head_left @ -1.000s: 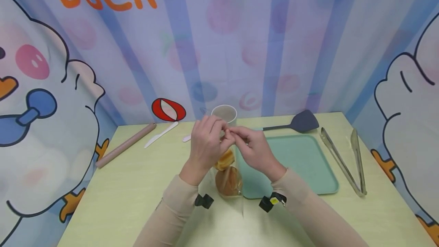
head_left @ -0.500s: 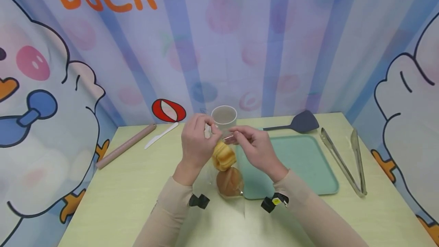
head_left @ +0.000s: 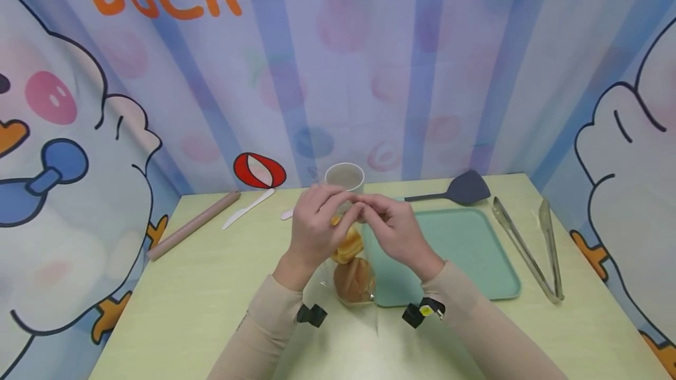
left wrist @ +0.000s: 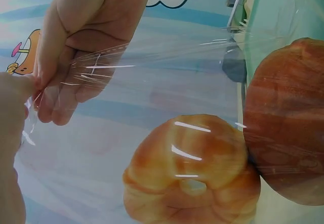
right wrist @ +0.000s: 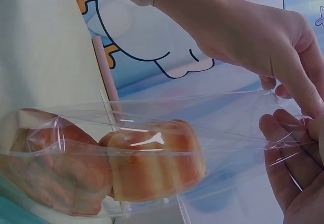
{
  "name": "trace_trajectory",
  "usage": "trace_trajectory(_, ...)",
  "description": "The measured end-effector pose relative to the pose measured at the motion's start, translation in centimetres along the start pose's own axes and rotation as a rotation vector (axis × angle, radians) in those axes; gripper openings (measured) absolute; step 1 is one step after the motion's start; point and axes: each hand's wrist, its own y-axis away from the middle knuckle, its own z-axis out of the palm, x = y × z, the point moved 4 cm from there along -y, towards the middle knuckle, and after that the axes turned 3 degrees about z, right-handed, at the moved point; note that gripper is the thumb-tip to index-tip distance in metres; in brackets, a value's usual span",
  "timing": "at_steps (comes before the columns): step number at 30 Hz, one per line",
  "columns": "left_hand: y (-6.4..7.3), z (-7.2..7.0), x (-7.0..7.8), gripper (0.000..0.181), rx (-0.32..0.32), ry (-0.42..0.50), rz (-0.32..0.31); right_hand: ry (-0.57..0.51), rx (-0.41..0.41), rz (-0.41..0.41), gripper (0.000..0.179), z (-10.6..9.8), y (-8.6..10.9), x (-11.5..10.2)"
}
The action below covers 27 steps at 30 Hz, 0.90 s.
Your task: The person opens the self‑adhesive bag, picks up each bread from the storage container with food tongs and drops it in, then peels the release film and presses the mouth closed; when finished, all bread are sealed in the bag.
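Observation:
A clear plastic bag [right wrist: 230,118] holds two breads: a golden bread with a small hole [left wrist: 195,158] above a round brown bun [head_left: 354,280]. My left hand [head_left: 315,224] and right hand [head_left: 397,232] meet at the bag's upper end, in front of the cup. Fingers and thumbs of both hands pinch the gathered film there. In the left wrist view the film runs in tight creases up to the fingertips. The left hand hides part of the golden bread in the head view.
A green tray [head_left: 459,251] lies right of the bag, with metal tongs [head_left: 528,251] beyond it. Behind stand a white cup [head_left: 345,176] and a dark spatula [head_left: 467,187]. At left lie a rolling pin [head_left: 194,225] and a white plastic knife [head_left: 248,209].
The left hand moved away to the left half a second ago, uncovering the golden bread. It is now back against the right hand's fingers. The right hand has barely moved.

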Motion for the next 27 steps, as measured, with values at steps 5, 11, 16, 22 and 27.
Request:
trace_trajectory(5, -0.13, 0.03, 0.00, 0.016, -0.013, -0.021, 0.008, 0.002, -0.021, -0.032, 0.026, 0.16, -0.07, -0.19)
trace_trajectory(11, -0.17, -0.10, 0.02, 0.011, -0.007, -0.002, 0.009, 0.038, -0.021, -0.071, 0.023, 0.19, -0.04, -0.34)
trace_trajectory(16, -0.31, -0.14, 0.05, 0.007, -0.006, 0.016, 0.003, 0.041, -0.019, -0.071, 0.022, 0.12, 0.02, -0.19)
trace_trajectory(22, -0.42, -0.05, -0.03, 0.008, -0.018, 0.019, -0.018, 0.027, -0.018, -0.070, 0.023, 0.11, -0.03, -0.20)
trace_trajectory(27, -0.33, -0.04, -0.04, 0.012, -0.012, 0.020, -0.039, 0.011, -0.021, -0.069, 0.022, 0.29, -0.12, -0.19)
